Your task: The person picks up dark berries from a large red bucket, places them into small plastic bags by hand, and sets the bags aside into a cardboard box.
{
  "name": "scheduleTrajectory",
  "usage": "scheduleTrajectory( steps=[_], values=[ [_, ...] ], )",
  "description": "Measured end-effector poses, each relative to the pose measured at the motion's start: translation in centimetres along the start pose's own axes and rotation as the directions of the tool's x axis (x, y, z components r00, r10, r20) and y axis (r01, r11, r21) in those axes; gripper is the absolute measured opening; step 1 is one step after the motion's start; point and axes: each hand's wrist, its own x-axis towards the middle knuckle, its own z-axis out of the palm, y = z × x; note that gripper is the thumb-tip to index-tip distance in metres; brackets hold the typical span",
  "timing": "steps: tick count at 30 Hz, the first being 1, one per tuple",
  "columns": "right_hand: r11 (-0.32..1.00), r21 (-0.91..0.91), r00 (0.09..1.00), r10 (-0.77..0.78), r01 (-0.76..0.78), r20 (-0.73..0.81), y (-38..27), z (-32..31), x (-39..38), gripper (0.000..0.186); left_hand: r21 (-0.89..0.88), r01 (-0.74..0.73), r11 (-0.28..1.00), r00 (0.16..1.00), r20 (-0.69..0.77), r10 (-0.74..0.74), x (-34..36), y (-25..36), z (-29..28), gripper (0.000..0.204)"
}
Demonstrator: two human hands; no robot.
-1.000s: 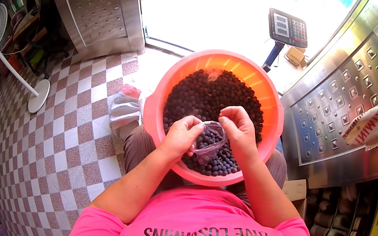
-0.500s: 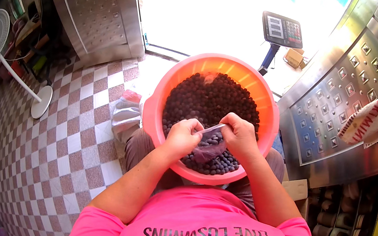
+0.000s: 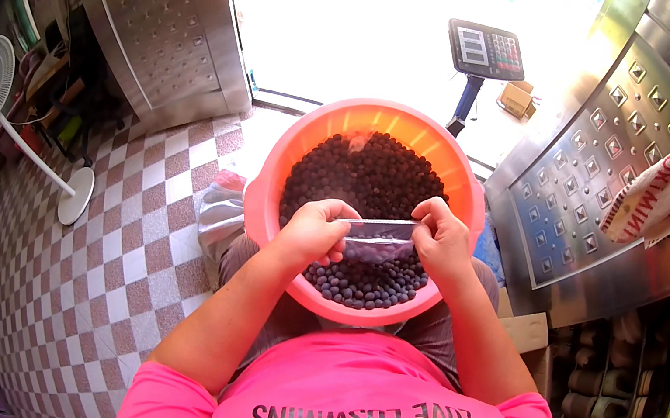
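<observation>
A pink-orange plastic basin (image 3: 465, 194) sits at my lap, holding a heap of dark, round, blueberry-like fruit (image 3: 364, 170). Over the near half of the fruit hangs a clear plastic bag (image 3: 377, 250), its mouth edge pulled straight between my hands. My left hand (image 3: 314, 230) pinches the left end of that edge between thumb and fingers. The other end is gripped by my right hand (image 3: 442, 240). Fruit shows through and below the thin film; whether any lies inside the bag I cannot tell. A small pale pinkish thing (image 3: 358, 142) rests at the heap's far side.
Beyond the basin stands a scale display on a post (image 3: 485, 53), with a cardboard box (image 3: 515, 97) behind it. White plastic bags (image 3: 221, 212) lie left of the basin. A white fan (image 3: 75, 192) stands further left. A shoe rack (image 3: 612, 379) and metal door (image 3: 573, 191) flank the right.
My hands have moved apart, and the bag's mouth edge is now stretched wider and straighter between them. The view has shifted slightly.
</observation>
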Motion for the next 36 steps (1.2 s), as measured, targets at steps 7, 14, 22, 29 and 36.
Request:
scheduleTrajectory(
  steps=[7, 14, 22, 29, 36],
  values=[
    [0.947, -0.185, 0.963, -0.269, 0.263, -0.004, -1.3, -1.2, -0.2, 0.017, -0.086, 0.015, 0.996, 0.999, 0.032, -0.012, -0.9, 0.2, 0.2, 0.021],
    [0.997, 0.073, 0.975, 0.021, -0.038, 0.222, -1.5, -2.9, -0.5, 0.018, -0.170, 0.009, 0.985, 1.000, 0.026, -0.004, -1.3, 0.4, 0.4, 0.021],
    [0.963, 0.265, 0.942, -0.035, -0.059, 0.335, -0.6, -3.1, -1.0, 0.015, -0.312, 0.019, 0.950, 0.999, 0.054, -0.002, -1.1, 0.0, 0.6, 0.018],
    [0.931, -0.201, 0.938, -0.258, 0.305, 0.230, 1.1, -1.8, -0.2, 0.019, -0.463, 0.050, 0.885, 0.996, 0.083, -0.013, -0.9, 0.4, 0.8, 0.014],
    [0.825, 0.507, 0.902, 0.006, -0.249, 0.433, 0.2, -1.0, 0.7, 0.012, -0.485, 0.029, 0.874, 0.991, 0.126, 0.037, -1.0, 1.3, 1.7, 0.013]
  ],
)
